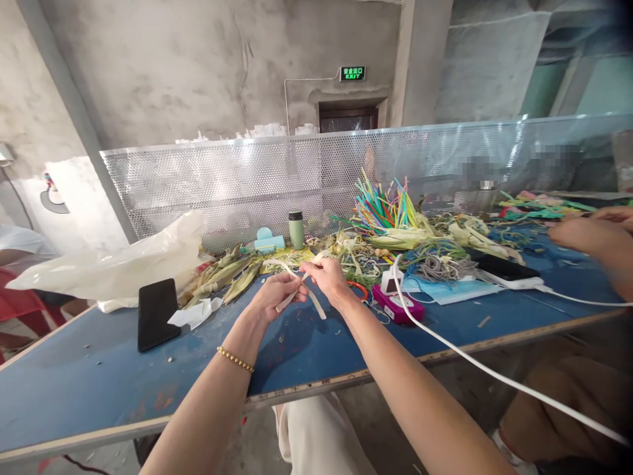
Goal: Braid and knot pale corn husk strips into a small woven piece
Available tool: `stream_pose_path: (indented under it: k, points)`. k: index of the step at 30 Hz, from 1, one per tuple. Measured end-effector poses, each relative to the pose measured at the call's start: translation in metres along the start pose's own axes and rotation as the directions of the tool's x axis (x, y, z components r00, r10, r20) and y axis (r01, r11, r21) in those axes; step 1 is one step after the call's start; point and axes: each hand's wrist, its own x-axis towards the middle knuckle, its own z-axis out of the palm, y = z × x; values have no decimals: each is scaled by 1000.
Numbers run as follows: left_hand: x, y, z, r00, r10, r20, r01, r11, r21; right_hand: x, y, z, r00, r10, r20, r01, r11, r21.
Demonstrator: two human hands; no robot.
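Note:
Pale corn husk strips [317, 305] cross between my two hands, above the front part of the blue table [212, 376]. My left hand [277, 297] pinches the strips at their crossing, with ends hanging below the fingers. My right hand [327, 276] is closed on the upper part of the strips, close beside the left fingertips. Where exactly the strips cross is partly hidden by the fingers. Just behind my hands lies a heap of dried corn husks [351, 254], and green-brown husks [242, 280] lie to the left.
A black phone [158, 315] and white paper [195, 313] lie left, near a plastic bag [133, 264]. Behind stand a green bottle [295, 231] and colourful stems [383, 204]. Right are a purple box [397, 303], a white cable [459, 348] and another person's hand [576, 232].

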Motion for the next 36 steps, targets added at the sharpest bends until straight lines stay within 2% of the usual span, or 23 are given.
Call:
stream_pose_path:
  k: [5, 9, 15, 20, 25, 30, 36]
  points:
    - [0, -1, -1, 1000, 2, 20, -2, 1000, 3, -2, -2, 1, 1000, 15, -18, -15, 1000, 21]
    - [1, -1, -4, 1000, -17, 18, 17, 1000, -8, 0, -1, 1, 999, 42, 13, -43, 994, 96]
    - [3, 6, -5, 985, -60, -164, 27, 979, -201, -5, -4, 0, 975, 106, 194, -129, 985, 111]
    - [3, 8, -4, 987, -46, -153, -1, 955, -297, -12, -11, 0, 964, 34, 265, -63, 993, 103]
    - [7, 2, -9, 994, 19, -104, -41, 976, -213, -11, -8, 1, 963, -64, 261, 42, 995, 88]
    - [6, 2, -9, 988, 79, -135, -91, 992, -86, -7, 1, 4, 957, -75, 281, 67, 997, 37]
    - [6, 0, -6, 973, 172, -152, -171, 985, 17, -3, 5, 7, 984, -68, 167, 78, 995, -58]
